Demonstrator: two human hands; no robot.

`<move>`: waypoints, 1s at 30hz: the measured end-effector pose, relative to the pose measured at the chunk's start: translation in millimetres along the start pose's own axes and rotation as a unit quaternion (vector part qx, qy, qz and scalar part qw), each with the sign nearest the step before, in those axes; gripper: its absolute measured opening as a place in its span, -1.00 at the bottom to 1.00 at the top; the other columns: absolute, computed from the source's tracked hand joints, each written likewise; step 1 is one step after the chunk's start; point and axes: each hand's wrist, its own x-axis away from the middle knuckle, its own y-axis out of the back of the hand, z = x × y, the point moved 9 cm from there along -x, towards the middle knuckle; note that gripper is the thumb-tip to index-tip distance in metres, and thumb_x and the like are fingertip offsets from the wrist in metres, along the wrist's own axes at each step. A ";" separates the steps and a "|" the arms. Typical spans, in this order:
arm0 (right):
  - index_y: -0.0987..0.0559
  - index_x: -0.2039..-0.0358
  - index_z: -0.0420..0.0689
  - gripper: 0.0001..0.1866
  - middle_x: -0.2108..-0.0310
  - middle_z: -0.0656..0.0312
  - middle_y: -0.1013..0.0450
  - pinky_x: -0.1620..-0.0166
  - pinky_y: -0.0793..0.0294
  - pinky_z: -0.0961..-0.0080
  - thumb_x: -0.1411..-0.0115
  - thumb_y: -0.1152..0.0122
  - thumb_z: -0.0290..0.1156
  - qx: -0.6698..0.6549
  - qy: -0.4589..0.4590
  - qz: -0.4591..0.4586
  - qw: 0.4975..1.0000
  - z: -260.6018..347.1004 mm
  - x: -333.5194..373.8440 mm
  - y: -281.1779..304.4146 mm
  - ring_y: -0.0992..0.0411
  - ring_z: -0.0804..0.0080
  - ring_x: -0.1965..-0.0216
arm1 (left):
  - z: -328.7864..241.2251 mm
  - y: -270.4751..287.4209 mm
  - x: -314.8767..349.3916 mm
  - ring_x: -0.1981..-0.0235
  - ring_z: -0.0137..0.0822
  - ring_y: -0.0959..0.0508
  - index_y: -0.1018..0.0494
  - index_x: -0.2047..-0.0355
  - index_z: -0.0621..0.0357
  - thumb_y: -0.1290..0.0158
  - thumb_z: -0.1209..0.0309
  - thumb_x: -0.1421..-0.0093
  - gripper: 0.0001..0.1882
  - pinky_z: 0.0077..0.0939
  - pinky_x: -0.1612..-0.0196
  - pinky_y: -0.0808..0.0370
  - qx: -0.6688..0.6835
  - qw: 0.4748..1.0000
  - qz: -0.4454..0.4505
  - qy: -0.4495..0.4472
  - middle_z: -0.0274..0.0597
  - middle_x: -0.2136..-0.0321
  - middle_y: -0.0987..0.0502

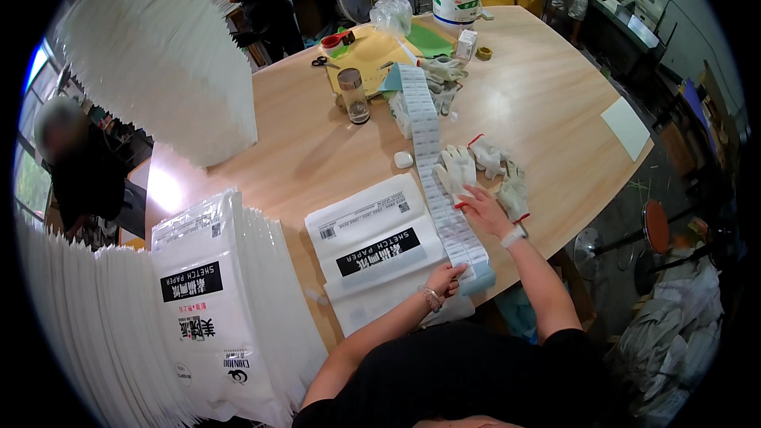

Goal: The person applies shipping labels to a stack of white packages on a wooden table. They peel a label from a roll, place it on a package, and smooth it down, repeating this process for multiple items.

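A long strip of printed labels [429, 143] runs down the table toward me, its near end curling over the table edge with a pale blue backing. My left hand [445, 280] pinches the left edge of the strip near that end. With fingers stretched out, my right hand [485, 212] lies beside the strip, close to a white work glove [456, 170] with a red cuff. Left of the strip lies a white plastic paper bag [372, 226] with a black printed panel, on top of another white bag [372, 301] partly under my left forearm.
Tall stacks of white bags [198, 269] stand at the left. More gloves [511, 190], a white case [403, 159], a glass jar [353, 97], scissors [323, 62], a tape roll [483, 54] and a white bucket [456, 0] are on the table. Other people stand beyond it.
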 end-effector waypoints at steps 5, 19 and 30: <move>-0.35 0.10 -0.16 -0.63 0.06 0.08 -0.29 0.02 -0.24 0.42 -0.02 -0.05 -0.44 0.209 -0.064 0.057 0.974 -80.0 -9.2 -28.2 -0.20 0.21 -0.02 | -9.0 4.5 -2.3 0.85 -0.66 -0.05 -0.29 0.49 0.00 -0.03 0.35 -0.08 -0.87 -0.74 0.81 0.03 0.021 0.999 -0.012 -0.032 -0.54 0.72 -0.21; -0.56 0.48 -0.12 -0.80 0.30 0.24 -0.41 0.08 -0.26 0.40 0.24 -0.27 -0.47 -0.127 -0.061 -0.003 0.990 85.4 56.0 51.3 -0.25 0.25 0.12 | -33.7 -3.9 -2.3 0.84 -0.64 -0.11 -0.40 0.40 0.07 -0.03 0.29 -0.03 -0.83 -0.70 0.78 -0.09 -0.039 0.995 -0.030 -0.085 -0.51 0.75 -0.26; -0.52 0.53 -0.18 -0.87 0.39 0.22 -0.42 0.17 -0.33 0.46 0.19 -0.22 -0.62 -0.161 -0.052 -0.056 0.984 124.6 51.8 77.3 -0.33 0.32 0.23 | -17.8 1.4 -24.6 0.86 -0.59 -0.15 -0.34 0.49 0.04 -0.05 0.20 -0.03 -0.78 -0.69 0.78 -0.14 -0.078 0.995 -0.009 -0.054 -0.47 0.82 -0.18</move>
